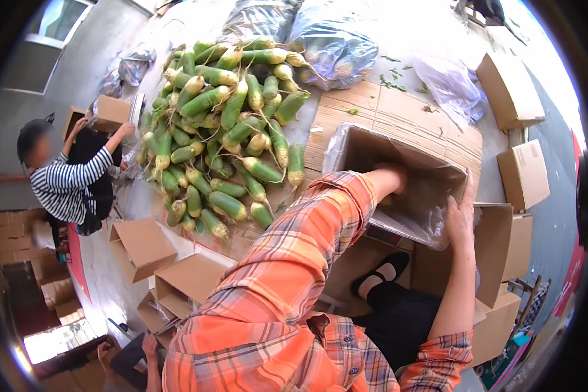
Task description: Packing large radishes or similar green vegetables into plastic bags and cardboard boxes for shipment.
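Note:
A cardboard box [424, 145] lined with clear plastic film [431, 225] lies tilted with its opening toward me. My left hand [392, 179] reaches inside it; the fingers are hidden by the wrist and the box's shadow, so what they touch cannot be seen. At the box's right edge, my right hand [460, 212] grips the rim, fingers up along the side and thumb toward the opening. To the left lies a large heap of green radishes with pale ends [232, 130], nearest my left forearm.
Flattened cardboard [353, 104] lies beyond the box. Filled plastic bags [336, 42] stand behind the heap. Boxes [522, 173] line the right side; open boxes [179, 284] sit at lower left. A person in a striped top [72, 186] handles a box at far left.

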The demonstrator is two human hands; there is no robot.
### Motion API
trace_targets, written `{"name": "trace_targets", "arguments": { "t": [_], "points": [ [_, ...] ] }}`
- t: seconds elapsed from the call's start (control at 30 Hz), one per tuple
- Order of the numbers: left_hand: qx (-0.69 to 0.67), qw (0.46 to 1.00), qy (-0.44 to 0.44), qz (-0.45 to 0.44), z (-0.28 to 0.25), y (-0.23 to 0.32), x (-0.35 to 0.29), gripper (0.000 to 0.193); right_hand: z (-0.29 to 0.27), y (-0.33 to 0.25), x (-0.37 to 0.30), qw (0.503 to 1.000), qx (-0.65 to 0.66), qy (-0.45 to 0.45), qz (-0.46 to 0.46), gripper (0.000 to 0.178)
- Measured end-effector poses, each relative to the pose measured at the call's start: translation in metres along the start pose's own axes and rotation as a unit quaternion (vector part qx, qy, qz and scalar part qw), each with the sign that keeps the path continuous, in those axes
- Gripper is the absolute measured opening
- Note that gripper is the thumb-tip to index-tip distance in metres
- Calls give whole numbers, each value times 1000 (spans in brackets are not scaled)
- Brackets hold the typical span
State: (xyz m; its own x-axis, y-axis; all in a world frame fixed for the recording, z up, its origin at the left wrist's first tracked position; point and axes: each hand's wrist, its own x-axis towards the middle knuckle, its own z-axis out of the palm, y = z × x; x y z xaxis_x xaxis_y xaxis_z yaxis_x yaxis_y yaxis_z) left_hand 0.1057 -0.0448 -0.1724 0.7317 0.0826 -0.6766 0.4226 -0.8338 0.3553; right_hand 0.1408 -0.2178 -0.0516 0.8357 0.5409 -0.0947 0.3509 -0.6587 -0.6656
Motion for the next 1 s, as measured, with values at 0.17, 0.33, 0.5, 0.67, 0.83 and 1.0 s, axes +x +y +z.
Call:
{"name": "trace_targets", "arguments": {
  "t": [0.17,0.33,0.5,0.67,0.83,1.0],
  "points": [
    [112,992,-7,61,-25,20,-42,42,-2,10,2,1000,22,4,-10,69],
    [-73,949,162,260,-75,10,-138,32,-3,2,3,998,26,-13,48,70],
    [-201,812,496,235,-87,-84,-189,14,-8,5,2,1000,16,2,27,70],
    [-165,776,605,-70,-69,-253,-186,18,-7,-3,5,998,31,-18,54,70],
    [-134,792,539,-255,-75,-368,-161,35,-5,-8,5,999,-1,7,35,68],
    [-186,793,507,-283,-96,-404,-113,47,-3,-10,5,999,8,10,39,68]
  ]
}}
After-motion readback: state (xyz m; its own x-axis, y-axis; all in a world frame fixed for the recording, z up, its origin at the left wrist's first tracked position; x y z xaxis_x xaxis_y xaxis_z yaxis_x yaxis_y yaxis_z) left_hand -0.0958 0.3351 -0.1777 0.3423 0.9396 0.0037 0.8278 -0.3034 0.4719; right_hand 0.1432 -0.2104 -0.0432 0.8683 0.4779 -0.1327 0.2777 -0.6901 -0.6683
